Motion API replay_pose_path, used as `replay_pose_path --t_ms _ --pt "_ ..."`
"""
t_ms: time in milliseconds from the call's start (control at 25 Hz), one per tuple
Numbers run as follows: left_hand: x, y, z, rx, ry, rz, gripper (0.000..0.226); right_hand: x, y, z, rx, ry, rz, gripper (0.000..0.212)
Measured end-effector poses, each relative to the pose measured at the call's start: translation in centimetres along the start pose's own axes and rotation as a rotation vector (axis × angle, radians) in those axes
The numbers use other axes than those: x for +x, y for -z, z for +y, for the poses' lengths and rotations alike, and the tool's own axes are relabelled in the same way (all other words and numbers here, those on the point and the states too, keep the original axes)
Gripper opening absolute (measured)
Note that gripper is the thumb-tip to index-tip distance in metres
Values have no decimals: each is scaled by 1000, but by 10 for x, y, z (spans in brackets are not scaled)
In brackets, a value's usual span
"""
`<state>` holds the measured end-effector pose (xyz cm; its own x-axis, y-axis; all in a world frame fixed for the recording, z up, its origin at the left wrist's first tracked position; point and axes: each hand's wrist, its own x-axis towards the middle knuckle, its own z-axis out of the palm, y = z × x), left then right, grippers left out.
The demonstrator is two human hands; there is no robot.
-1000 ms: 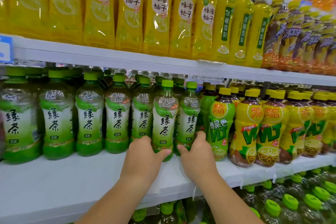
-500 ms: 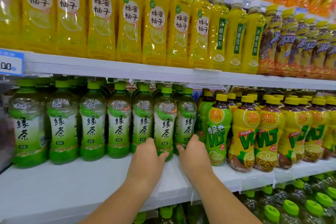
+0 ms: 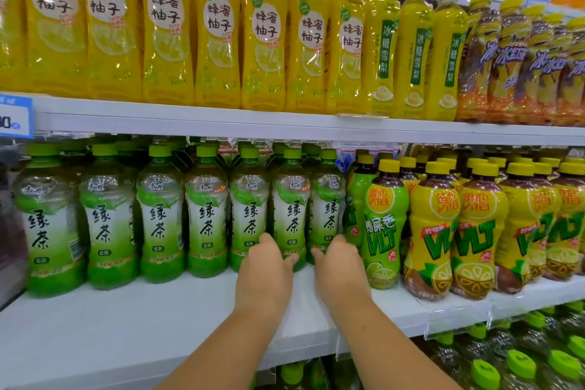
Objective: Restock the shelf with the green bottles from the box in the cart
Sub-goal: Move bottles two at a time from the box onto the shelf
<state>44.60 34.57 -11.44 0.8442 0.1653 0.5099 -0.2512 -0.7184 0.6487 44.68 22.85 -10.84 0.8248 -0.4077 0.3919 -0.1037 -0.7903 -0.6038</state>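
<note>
Green tea bottles with green caps stand in a row [image 3: 160, 218] on the white middle shelf [image 3: 126, 326]. My left hand [image 3: 264, 275] grips the base of one green bottle [image 3: 291, 196] near the row's right end, thumb across its front. Beside it, my right hand [image 3: 337, 269] grips the base of the last green bottle [image 3: 327, 193], fingers round its right side. Both bottles stand upright on the shelf, in line with the others. The cart and the box are out of view.
Green and yellow VLT bottles [image 3: 384, 231] stand tight against the right of the green row. Yellow bottles [image 3: 215, 28] fill the shelf above. A blue price tag [image 3: 12, 117] hangs at the left edge. Green-capped bottles [image 3: 519, 361] sit on the shelf below.
Both hands have pushed their two bottles back from the shelf front into line with the row. The view has drifted down and closer.
</note>
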Motion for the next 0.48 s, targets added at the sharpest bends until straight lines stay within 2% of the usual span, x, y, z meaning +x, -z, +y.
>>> replay_pose_path --t_ms 480 --pt "5 -5 -2 34 -11 -1 32 2 -2 2 7 4 25 39"
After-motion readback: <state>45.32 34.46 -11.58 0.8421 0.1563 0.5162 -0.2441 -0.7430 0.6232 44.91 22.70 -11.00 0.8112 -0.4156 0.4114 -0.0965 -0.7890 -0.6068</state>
